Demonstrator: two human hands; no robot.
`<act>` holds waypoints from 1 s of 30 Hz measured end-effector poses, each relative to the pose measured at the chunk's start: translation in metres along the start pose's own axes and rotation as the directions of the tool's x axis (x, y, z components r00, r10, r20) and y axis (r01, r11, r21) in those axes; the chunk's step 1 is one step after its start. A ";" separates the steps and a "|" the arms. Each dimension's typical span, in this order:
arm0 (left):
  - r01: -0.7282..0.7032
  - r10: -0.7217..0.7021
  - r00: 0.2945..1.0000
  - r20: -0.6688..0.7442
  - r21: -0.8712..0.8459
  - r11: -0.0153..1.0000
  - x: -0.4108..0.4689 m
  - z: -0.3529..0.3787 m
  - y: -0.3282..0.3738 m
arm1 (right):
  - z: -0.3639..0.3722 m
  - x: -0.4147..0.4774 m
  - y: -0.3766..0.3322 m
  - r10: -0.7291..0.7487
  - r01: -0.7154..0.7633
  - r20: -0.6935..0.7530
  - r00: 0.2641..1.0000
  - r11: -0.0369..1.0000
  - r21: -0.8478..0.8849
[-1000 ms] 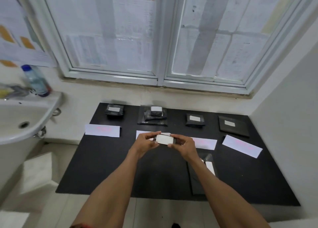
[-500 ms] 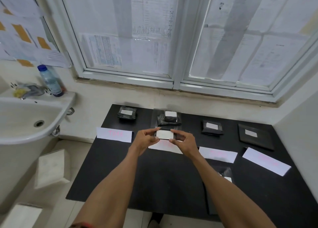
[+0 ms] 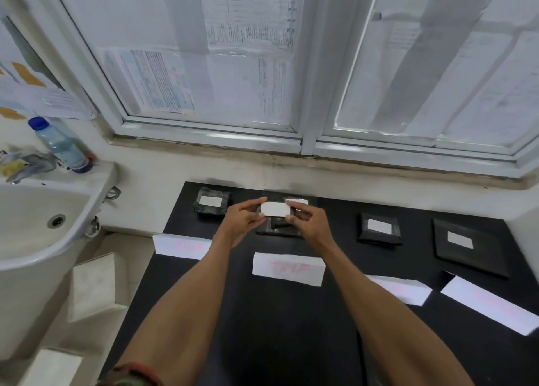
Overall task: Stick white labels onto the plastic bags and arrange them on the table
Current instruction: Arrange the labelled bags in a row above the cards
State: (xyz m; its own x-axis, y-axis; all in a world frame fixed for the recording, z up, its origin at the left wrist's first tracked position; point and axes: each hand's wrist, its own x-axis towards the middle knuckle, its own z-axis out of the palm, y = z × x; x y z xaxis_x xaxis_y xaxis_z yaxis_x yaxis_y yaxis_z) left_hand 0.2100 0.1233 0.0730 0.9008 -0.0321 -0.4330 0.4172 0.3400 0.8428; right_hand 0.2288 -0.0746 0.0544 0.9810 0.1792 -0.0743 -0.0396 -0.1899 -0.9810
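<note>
My left hand (image 3: 243,218) and my right hand (image 3: 309,221) together pinch a small black bag with a white label (image 3: 274,209) on it, held above the second pile of bags (image 3: 281,229) on the black table (image 3: 262,312). That pile's top bag shows its own white label (image 3: 297,201). Three more labelled black bags lie along the back: one at the left (image 3: 212,205), one right of centre (image 3: 379,229), a flat larger one at the far right (image 3: 466,244).
White paper strips with pink writing lie in front of the bags (image 3: 288,268), (image 3: 180,245), (image 3: 401,289), (image 3: 490,304). A white sink (image 3: 43,225) with a water bottle (image 3: 59,144) stands at the left. White boxes (image 3: 93,286) sit on the floor. The window is close behind the table.
Both hands have carried the labelled bag forward, from above the paper strips to over the second pile at the back. The camera view has tilted and shifted with them.
</note>
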 end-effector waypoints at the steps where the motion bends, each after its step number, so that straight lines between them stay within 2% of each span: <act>1: -0.006 0.006 1.000 -0.009 -0.023 1.000 0.009 0.003 0.006 | -0.002 0.010 -0.002 0.004 -0.004 -0.011 1.000 1.000 0.026; 4: -0.049 0.049 0.999 -0.007 -0.085 0.995 0.030 0.009 0.028 | -0.005 0.036 -0.016 -0.010 0.016 -0.056 0.998 0.993 0.113; 11: -0.104 0.101 0.995 -0.025 -0.181 0.978 0.050 0.004 0.062 | 0.003 0.077 -0.042 -0.096 0.101 -0.062 0.993 0.991 0.092; 30: -0.062 0.066 0.998 0.007 -0.259 0.964 0.034 -0.053 0.088 | 0.064 0.066 -0.077 -0.117 0.126 -0.084 0.990 0.986 0.113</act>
State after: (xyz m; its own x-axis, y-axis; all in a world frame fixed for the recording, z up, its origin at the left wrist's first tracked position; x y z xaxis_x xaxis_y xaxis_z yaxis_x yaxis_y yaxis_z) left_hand 0.2711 0.2016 0.1152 0.9271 -0.0159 -0.3744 0.3153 0.5730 0.7565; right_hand 0.2845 0.0136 0.1138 0.9913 0.1190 0.0565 0.0635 -0.0553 -0.9965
